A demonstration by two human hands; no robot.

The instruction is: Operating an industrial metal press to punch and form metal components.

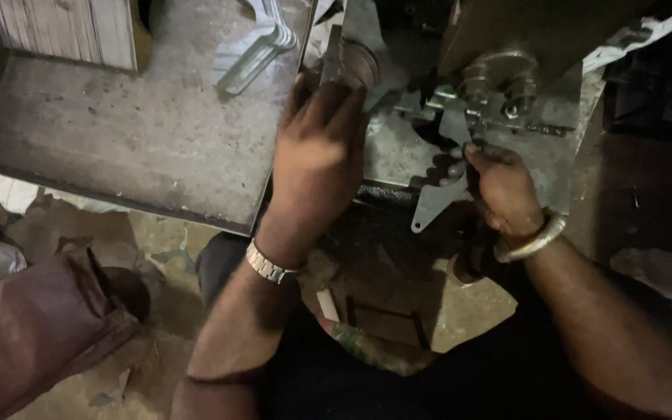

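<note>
My left hand [319,148] rests palm down at the right edge of a grey metal tray [118,140], its fingers reaching toward a dark cylindrical part [358,64] of a machine. What lies under its fingers is hidden. My right hand [503,187] grips a flat grey metal plate [437,204] with a small hole at its lower tip. The plate's upper end [454,124] sits at the tooling [499,85] of a metal press. A watch is on my left wrist and a metal bangle on my right.
A stack of curved flat metal pieces [262,43] lies at the tray's far side. A box of stacked pieces [68,29] stands at the tray's far left corner. A brown bundle [33,327] lies on the dirty floor at left.
</note>
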